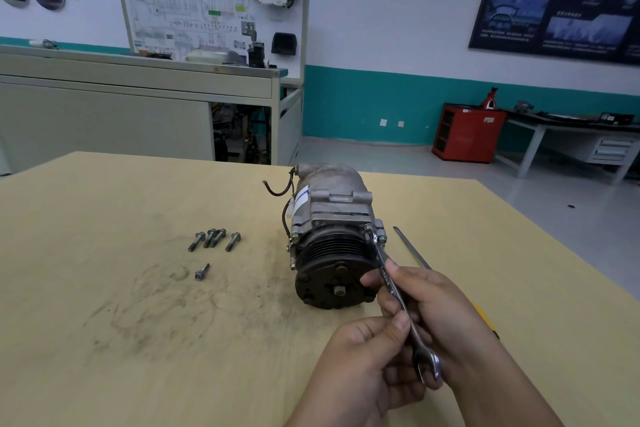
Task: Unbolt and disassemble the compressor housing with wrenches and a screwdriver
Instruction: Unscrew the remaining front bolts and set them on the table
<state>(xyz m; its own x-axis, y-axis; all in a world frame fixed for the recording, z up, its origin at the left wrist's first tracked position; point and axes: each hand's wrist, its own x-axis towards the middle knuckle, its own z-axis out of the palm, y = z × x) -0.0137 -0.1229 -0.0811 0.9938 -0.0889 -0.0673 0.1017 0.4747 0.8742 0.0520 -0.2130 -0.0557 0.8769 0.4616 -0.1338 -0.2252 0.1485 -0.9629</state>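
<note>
Compressor (pixel 329 236) bolt hidden under wrench (pixel 381 260); right hand (pixel 443 305) covers screwdriver (pixel 410 248) handle.

Grey compressor (pixel 332 218) with black pulley (pixel 334 274), silver wrench (pixel 398 295), smudged tan table (pixel 138 340), red cabinet (pixel 467 133).

So the compressor (pixel 329 239) sits on the desk (pixel 138 340) just ahead of the left hand (pixel 360 357) and right hand (pixel 433 308). The wrench (pixel 382 262) runs from both hands up to its right side. The bolts (pixel 214 239) are well off left, and the screwdriver (pixel 410 248) is under and beyond the right hand.

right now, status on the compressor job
Left hand and right hand both grip the wrench. Its far end seated on the compressor. Five loose bolts aside, nothing blocking.
</note>
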